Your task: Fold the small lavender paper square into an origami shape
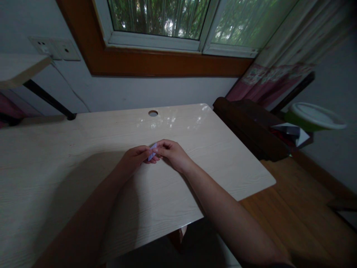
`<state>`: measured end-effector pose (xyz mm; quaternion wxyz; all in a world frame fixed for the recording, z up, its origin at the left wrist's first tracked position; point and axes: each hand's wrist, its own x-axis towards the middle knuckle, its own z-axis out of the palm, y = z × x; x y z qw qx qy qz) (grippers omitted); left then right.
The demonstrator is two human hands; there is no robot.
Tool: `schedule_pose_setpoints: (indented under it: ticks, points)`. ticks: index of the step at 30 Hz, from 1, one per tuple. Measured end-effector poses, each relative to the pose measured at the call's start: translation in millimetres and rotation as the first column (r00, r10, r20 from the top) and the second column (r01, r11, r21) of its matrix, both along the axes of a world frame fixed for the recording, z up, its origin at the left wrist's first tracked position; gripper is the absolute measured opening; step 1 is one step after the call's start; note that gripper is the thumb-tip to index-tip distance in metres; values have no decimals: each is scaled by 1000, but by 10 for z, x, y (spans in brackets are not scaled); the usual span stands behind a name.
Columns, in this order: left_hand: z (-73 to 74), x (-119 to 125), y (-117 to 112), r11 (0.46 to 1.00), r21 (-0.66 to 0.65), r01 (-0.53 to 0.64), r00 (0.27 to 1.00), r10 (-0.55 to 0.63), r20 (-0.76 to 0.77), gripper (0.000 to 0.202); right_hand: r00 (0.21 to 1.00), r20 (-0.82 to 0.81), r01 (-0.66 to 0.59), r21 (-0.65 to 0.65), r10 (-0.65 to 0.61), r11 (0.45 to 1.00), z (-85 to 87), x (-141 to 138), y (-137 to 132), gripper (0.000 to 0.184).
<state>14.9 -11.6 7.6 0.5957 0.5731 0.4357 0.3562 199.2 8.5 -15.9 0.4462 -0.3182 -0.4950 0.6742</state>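
Note:
A small piece of folded pale purple paper (pixel 152 152) is pinched between my two hands, above the middle of the light wood-grain table (pixel 189 130). My left hand (pixel 135 156) grips its left side, thumb on top and fingers underneath. From the right, my right hand (pixel 171 152) holds the other side, its thumb pressed on the paper and its index finger along the far edge. Fingers cover much of the paper, so its full shape is hidden.
A round cable hole (pixel 153 113) pierces the table near its back edge. At the left stands a raised shelf (pixel 22 69) on black legs. Beyond the table's right edge are a dark wooden piece of furniture (pixel 245 123) and a green-and-white tub (pixel 315 117). A window (pixel 158 22) is behind.

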Motion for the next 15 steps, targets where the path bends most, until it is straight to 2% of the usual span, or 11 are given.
schedule_pose_setpoints:
  ticks: [10,15]
  points:
    - [-45,0,8,1000,30,-5,1000,5,-10,33,998,42,45,13,-46,999,-3,-18,-14,31]
    - [-33,14,-1,999,33,-10,999,11,-44,31,988,98,113,41,-117,993,-34,-23,-28,27]
